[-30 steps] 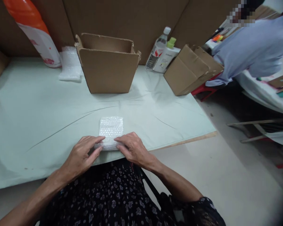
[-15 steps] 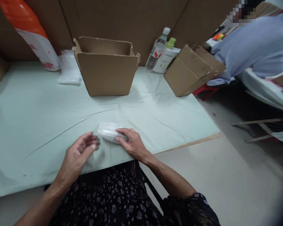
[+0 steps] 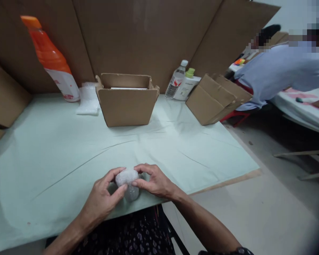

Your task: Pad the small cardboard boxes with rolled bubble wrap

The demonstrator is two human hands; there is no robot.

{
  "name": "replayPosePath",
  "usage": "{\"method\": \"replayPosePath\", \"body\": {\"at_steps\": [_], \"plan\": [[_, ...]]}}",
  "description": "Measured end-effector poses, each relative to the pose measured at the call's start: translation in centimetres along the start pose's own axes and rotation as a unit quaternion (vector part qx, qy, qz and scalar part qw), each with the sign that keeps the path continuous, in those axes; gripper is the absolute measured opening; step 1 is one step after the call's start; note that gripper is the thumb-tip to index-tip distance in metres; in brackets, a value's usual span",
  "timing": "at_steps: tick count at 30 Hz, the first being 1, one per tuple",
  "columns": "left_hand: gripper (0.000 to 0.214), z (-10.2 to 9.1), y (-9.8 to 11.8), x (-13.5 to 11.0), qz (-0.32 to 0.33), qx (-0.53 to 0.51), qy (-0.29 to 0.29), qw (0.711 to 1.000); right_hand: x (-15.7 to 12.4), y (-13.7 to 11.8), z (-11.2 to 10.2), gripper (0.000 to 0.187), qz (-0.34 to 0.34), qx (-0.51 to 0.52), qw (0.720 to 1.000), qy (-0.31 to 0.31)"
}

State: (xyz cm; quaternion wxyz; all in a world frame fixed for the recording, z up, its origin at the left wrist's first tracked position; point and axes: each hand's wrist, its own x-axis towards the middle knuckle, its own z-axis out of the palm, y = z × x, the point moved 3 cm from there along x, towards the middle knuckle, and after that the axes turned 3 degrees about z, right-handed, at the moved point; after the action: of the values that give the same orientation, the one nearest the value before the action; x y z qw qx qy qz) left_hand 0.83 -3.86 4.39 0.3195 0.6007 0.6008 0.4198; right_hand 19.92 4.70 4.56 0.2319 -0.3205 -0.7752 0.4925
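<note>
A bubble-wrapped item [image 3: 129, 180] stands upright near the table's front edge, one rounded end facing up; what the wrap encloses cannot be made out. My left hand [image 3: 105, 193] grips its left side, thumb in front and fingers behind. From the right, my right hand [image 3: 154, 180] pinches its upper part between thumb and fingers. Farther back, an open cardboard box [image 3: 127, 108] stands on the pale green tablecloth [image 3: 69, 156], with a white edge showing inside. Left of that box lies some folded bubble wrap [image 3: 89, 101].
An orange and white bottle [image 3: 54, 63] leans at the back left. A clear water bottle [image 3: 177, 80], a white bottle with green cap [image 3: 187, 85] and a tilted carton [image 3: 215, 101] stand back right. Cartons [image 3: 5, 95] sit far left. A person in a blue shirt [image 3: 279, 71] is beyond.
The wrapped item has gone from lying on its side to standing upright, nearer the table edge. My left hand has closed on it; my right hand still holds it. The view has tilted up.
</note>
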Motion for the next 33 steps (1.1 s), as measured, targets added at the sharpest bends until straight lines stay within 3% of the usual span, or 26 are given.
{"method": "replayPosePath", "body": {"at_steps": [3,7,10,12,14,16,18,22,24,28,33], "plan": [[0.038,-2.7,1.5,3.5,0.095,0.092,0.057,0.990,0.8,0.1,-1.4,0.015,0.011,-0.032,0.998,0.058],[0.039,-7.6,3.9,11.6,0.233,0.232,0.190,0.925,1.5,-0.3,-4.3,0.012,0.023,-0.037,0.995,0.091],[0.044,-9.9,4.2,18.5,0.255,0.259,0.237,0.901,1.9,-1.2,-6.3,0.012,0.029,-0.038,0.992,0.120],[0.031,-10.4,3.8,21.9,0.247,0.241,0.227,0.911,2.2,-1.8,-7.4,0.010,0.018,-0.045,0.988,0.144],[0.018,-10.4,3.0,23.5,0.229,0.203,0.214,0.928,2.5,-2.5,-8.4,0.008,-0.001,-0.047,0.984,0.170],[0.014,-10.1,2.5,23.3,0.216,0.161,0.206,0.941,2.7,-3.2,-9.6,0.014,-0.025,-0.032,0.978,0.205],[0.013,-9.9,2.4,21.5,0.225,0.139,0.196,0.944,2.9,-4.3,-10.8,0.025,-0.055,-0.007,0.969,0.241],[0.008,-10.1,3.3,15.4,0.249,0.142,0.181,0.941,3.8,-8.5,-13.2,0.028,-0.151,0.006,0.945,0.289],[0.008,-10.6,3.6,12.1,0.228,0.130,0.191,0.946,4.9,-11.4,-13.7,0.025,-0.214,-0.011,0.936,0.278],[0.007,-11.2,3.3,7.4,0.175,0.120,0.226,0.951,9.2,-16.2,-12.1,0.028,-0.282,-0.089,0.943,0.150],[0.011,-10.5,2.4,5.9,0.138,0.118,0.264,0.947,17.1,-17.4,-6.6,0.035,-0.279,-0.208,0.937,-0.037]]}}
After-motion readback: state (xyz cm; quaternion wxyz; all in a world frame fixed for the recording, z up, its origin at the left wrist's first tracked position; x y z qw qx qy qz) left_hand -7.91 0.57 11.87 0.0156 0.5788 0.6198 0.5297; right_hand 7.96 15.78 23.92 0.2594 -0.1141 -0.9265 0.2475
